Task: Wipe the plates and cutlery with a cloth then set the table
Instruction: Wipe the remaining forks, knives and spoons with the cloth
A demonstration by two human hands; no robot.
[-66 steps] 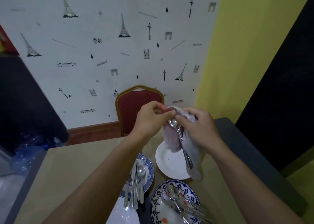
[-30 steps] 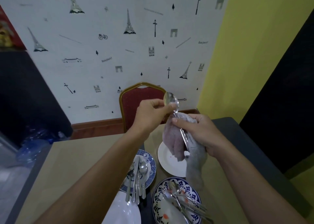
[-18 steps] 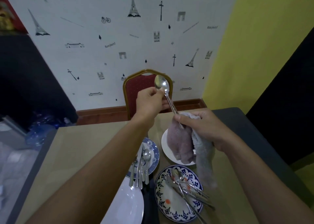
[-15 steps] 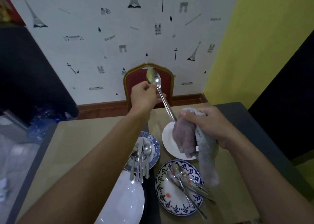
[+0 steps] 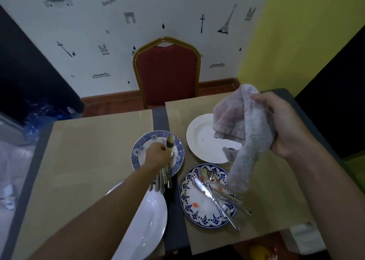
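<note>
— Nearest the person's edge of the table, what do you make out?

— On the left, a plain white plate. To its right is the blue patterned plate, with red smears and a heap of cutlery. The knife and the rest lie slantwise. Their heads point toward the middle of the table and their handles run off over the near right rim.

— And the left hand?

— Just beyond, over the smaller blue-rimmed plate. Its fingers are closed round a spoon just under the bowl. The bowl points away toward the red chair, and the handle runs back toward the person, in line with the forks and spoons lying on that plate. I'd say the spoon is being laid down with those, though I cannot tell whether it touches the plate.

— So which hand goes for the next piece?

— The left, I'd guess. The heap lies close by that hand, toward the person and to its right. The right hand is higher and farther out, wrapped round the bunched cloth. The cloth's tail hangs down to the patterned plate's far right rim.

— Anything under the cloth?

— A second white plate with a red spot, partly hidden by the folds. The chair stands behind it all.
</note>
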